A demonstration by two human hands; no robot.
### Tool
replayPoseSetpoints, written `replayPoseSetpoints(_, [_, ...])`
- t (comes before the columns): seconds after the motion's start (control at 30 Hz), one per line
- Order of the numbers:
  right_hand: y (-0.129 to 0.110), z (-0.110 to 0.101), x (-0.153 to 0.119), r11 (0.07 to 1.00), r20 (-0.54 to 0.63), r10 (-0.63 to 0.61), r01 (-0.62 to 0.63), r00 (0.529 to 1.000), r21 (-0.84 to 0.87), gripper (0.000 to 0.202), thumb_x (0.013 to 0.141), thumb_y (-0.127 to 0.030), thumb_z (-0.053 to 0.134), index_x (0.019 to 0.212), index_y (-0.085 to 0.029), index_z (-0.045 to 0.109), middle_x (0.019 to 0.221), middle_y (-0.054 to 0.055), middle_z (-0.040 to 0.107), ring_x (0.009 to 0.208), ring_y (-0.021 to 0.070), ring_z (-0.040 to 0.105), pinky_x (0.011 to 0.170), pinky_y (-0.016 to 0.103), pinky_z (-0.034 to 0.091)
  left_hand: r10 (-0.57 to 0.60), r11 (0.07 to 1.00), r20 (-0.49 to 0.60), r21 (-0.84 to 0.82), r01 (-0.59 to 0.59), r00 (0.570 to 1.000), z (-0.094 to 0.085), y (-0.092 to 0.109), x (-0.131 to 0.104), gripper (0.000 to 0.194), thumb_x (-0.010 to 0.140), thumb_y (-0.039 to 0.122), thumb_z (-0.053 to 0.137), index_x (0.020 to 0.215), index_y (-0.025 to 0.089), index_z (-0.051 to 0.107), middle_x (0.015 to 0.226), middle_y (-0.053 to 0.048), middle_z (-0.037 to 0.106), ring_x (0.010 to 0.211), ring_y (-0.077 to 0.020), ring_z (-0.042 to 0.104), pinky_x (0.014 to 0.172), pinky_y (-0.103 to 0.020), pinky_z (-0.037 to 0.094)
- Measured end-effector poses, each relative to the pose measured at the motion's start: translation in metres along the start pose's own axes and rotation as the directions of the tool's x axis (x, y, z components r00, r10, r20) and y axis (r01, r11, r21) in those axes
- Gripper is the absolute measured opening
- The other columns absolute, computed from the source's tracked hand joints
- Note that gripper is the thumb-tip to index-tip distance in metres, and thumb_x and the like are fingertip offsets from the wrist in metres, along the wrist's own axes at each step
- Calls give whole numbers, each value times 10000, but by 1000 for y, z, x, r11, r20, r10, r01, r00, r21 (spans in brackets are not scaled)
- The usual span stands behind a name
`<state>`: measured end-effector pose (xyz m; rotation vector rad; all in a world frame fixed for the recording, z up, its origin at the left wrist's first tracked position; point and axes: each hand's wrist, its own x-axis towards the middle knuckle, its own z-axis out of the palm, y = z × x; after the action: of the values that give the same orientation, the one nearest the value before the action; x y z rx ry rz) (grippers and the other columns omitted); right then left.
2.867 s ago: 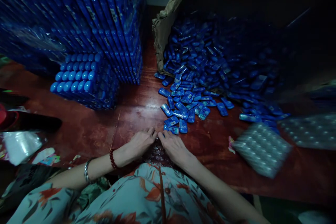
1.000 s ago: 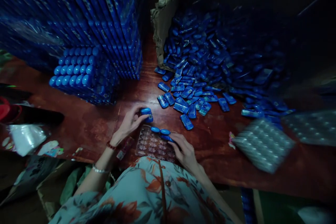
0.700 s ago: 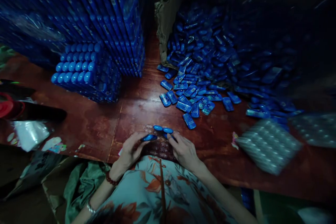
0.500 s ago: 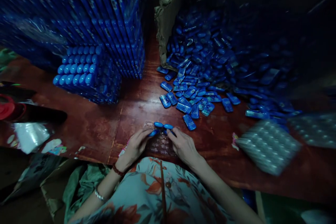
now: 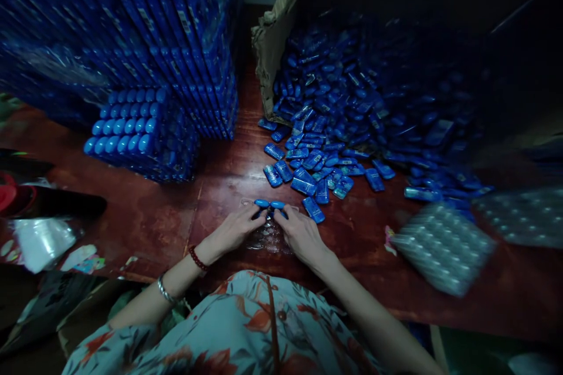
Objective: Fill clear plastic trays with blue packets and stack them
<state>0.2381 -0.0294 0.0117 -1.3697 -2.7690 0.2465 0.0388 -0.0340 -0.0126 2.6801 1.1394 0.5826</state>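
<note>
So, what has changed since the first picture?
Two blue packets now stand at the clear tray, where none showed at first. The left hand, which held another packet a second ago, has moved rightward, close to the right hand; I can't tell whether it let go. Fewer loose packets lie near the hands. The cardboard box and tall blue stack stayed put.

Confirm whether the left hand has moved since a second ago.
Yes: judged against the packed blue block, the left hand has moved rightward and nearer the body, closer to the right hand.
</note>
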Motion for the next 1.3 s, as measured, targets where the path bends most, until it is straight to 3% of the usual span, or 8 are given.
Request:
replayPoseSetpoints(0.2, [-13, 5, 11, 1000, 37, 5, -4, 999, -7, 316, 864, -79, 410, 1131, -172, 551, 966, 126, 593, 817, 211, 604, 639, 300, 502, -139, 986, -69, 87, 145, 988, 16, -2, -5, 359, 889, 131, 393, 1200, 212, 553, 1149, -151, 551, 967, -243, 507, 777, -394, 463])
replayPoseSetpoints(0.33, [-12, 20, 3, 998, -152, 59, -54, 987, 32, 330, 886, -120, 424, 1193, -160, 540, 1020, 118, 608, 839, 195, 617, 667, 278, 508, -184, 983, -183, -31, 181, 966, 18, -5, -11, 353, 882, 150, 441, 1189, 260, 576, 1290, -131, 467, 1103, -256, 449, 876, -428, 418])
replayPoseSetpoints(0.5, [8, 26, -25, 945, -466, 304, -201, 831, 257, 288, 922, -251, 433, 1172, -193, 565, 1070, 84, 606, 901, 148, 616, 752, 224, 479, -414, 862, -253, -419, 287, 875, 12, -27, 16, 300, 932, 245, 398, 1188, 206, 551, 1142, -103, 560, 1037, -192, 522, 911, -369, 424])
replayPoseSetpoints(0.6, [29, 23, -36, 840, -414, 542, -454, 732, 297, 296, 930, -351, 395, 1093, -203, 592, 1001, 77, 609, 810, 163, 623, 654, 247, 469, -563, 781, -181, -435, 448, 806, 14, -49, 53, 325, 899, 335, 481, 1161, 155, 547, 1036, -98, 574, 952, -202, 550, 853, -347, 450])
replayPoseSetpoints(0.7, [47, 25, -38, 745, -272, 667, -619, 693, 250, 421, 896, -490, 390, 1122, -171, 548, 1009, 107, 594, 742, 197, 619, 546, 272, 434, -503, 838, -54, -275, 472, 863, 23, -65, 90, 510, 764, 424, 654, 1171, 142, 532, 1101, -129, 521, 1020, -269, 514, 873, -394, 433])
replayPoseSetpoints(0.9, [65, 44, -41, 747, -131, 626, -543, 769, 384, 381, 875, -504, 400, 957, -164, 551, 867, 82, 636, 763, 210, 613, 640, 296, 442, -289, 939, 184, -139, 316, 940, 24, -82, 105, 360, 776, 393, 646, 1041, 158, 584, 1051, -106, 523, 972, -254, 502, 842, -371, 424])
replayPoseSetpoints(1.13, [60, 32, -71, 758, -49, 596, -542, 801, 364, 263, 887, -417, 422, 938, -182, 528, 818, 75, 642, 697, 210, 621, 599, 291, 435, -422, 890, 109, 240, 388, 900, -3, -88, 38, 300, 843, 417, 540, 933, 136, 591, 1029, -146, 532, 954, -283, 485, 790, -398, 415])
replayPoseSetpoints(1.3, [44, 7, -64, 765, -112, 407, -272, 907, 583, 218, 873, -397, 499, 966, -205, 541, 884, 51, 639, 774, 185, 618, 711, 293, 485, -376, 926, 195, 115, 359, 906, -12, -82, -7, 276, 864, 334, 527, 1081, 167, 560, 973, -103, 579, 896, -241, 536, 767, -355, 444])
